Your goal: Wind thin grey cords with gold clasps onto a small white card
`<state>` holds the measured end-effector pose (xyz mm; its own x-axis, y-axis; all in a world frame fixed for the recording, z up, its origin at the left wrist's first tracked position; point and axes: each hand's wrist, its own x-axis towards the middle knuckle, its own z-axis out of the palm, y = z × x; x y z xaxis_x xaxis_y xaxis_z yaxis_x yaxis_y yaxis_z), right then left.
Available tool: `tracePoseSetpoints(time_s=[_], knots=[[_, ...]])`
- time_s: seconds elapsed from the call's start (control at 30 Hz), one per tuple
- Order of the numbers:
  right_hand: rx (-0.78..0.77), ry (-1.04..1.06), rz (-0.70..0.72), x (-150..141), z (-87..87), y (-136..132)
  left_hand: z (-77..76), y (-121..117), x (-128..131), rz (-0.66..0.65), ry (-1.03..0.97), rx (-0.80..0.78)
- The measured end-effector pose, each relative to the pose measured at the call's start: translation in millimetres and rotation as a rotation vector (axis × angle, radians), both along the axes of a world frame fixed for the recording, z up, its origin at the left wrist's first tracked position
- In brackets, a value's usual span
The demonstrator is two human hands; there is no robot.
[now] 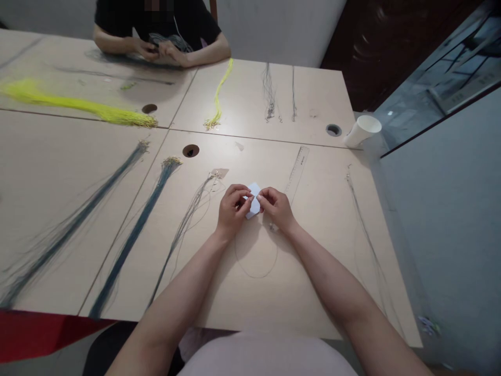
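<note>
My left hand and my right hand meet over a small white piece of paper, both pinching. Between their fingertips is a thin line; whatever tiny piece is on it is too small to make out. A loop of thin line hangs down below the hands onto the table. Whether the paper is held or just lies beneath, I cannot tell. Left of my left hand lies a loose bundle of thin grey lines, with small metal ends near a scrap. A clear ruler lies beyond my right hand.
Two blue line bundles with gold-coloured ends lie at left, and a bright yellow bundle farther back. A white cup stands at the far right edge. More thin lines lie right. Across the table sits another person.
</note>
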<state>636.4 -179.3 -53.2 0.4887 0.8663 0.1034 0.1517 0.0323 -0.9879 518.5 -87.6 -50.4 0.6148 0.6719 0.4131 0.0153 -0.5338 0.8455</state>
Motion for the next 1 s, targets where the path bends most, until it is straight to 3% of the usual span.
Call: tracePoseSetpoints(time_s=[1.0], knots=[[-0.023,0.028,-0.009,-0.4,2.0,-0.1,1.5,-2.7,-0.5,0.017,-0.021,0.022]])
